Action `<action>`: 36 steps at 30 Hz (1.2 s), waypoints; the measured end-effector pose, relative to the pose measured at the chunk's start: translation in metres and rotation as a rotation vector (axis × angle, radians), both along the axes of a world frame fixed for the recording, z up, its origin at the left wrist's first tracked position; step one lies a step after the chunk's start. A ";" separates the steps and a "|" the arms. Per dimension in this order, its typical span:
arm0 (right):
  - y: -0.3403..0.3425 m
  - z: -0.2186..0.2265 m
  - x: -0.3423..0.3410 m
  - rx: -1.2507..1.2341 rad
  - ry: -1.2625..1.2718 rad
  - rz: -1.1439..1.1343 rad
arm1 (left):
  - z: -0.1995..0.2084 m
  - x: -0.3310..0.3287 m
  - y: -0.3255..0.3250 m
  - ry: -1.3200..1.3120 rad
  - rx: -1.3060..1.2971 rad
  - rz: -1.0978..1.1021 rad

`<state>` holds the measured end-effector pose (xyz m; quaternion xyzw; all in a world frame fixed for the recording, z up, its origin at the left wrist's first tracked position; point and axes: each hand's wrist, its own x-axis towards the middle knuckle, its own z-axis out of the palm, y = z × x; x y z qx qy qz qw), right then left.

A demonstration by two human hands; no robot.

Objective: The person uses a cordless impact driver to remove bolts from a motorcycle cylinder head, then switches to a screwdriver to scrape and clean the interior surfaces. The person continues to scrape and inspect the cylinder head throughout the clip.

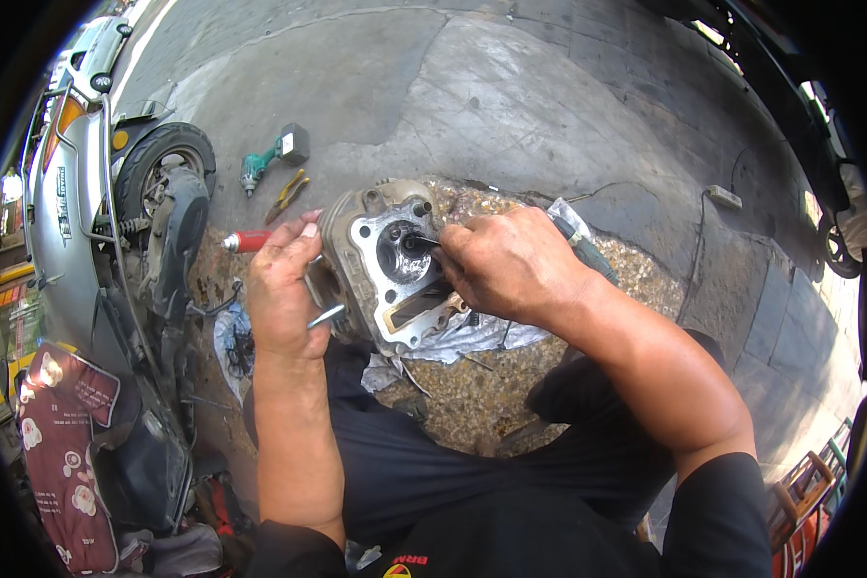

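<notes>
Dark-trousered knees [433, 462] frame the scene as the left hand [281, 289] clasps the side of a grey cast-metal engine cylinder head [387, 265] over the pavement, while the right hand [511, 265] pinches a thin metal tool [422, 241] into its round port.

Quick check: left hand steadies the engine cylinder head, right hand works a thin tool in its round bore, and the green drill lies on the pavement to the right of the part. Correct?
Not quite. The head view shows the green drill on the pavement up and left of the cylinder head, near the yellow pliers. The left hand does steady the part, and the right hand works the thin tool.
</notes>
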<state>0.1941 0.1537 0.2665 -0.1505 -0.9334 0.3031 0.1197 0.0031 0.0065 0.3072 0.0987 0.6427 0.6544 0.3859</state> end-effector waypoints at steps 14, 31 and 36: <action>0.003 0.002 -0.003 -0.009 0.016 0.065 | -0.002 -0.001 -0.002 -0.036 -0.014 -0.007; 0.003 0.002 0.005 -0.051 -0.089 0.066 | 0.005 0.008 0.002 0.060 -0.043 0.015; 0.007 0.005 0.005 -0.052 -0.136 0.132 | 0.000 0.004 -0.003 0.073 -0.044 -0.034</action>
